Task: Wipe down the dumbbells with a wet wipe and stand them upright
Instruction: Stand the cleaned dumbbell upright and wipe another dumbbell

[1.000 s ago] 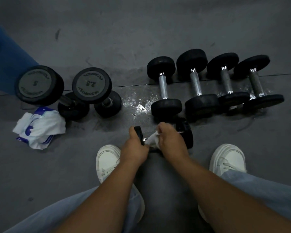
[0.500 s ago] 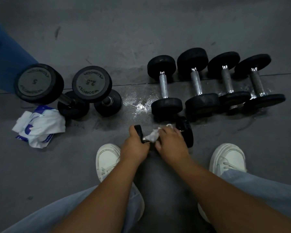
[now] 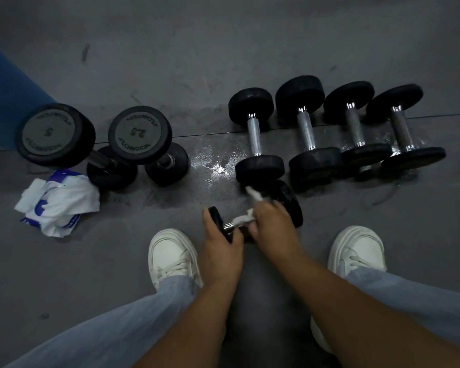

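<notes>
Small dumbbell (image 3: 290,203) held crosswise low at floor (image 3: 170,62), between white shoes (image 3: 170,256); touching floor or not, cannot tell. Left hand (image 3: 221,251): grip clamped round left head. Right hand (image 3: 272,224): grip closed on wet wipe (image 3: 243,219), pressed to handle, wipe tail poking up beyond knuckles. Just beyond grip: four dumbbells (image 3: 307,131) lying in row. Far left of grip: 5 dumbbell (image 3: 55,135) and 2.5 dumbbell (image 3: 140,135) standing on end, wipe pack (image 3: 56,203) beside them.
</notes>
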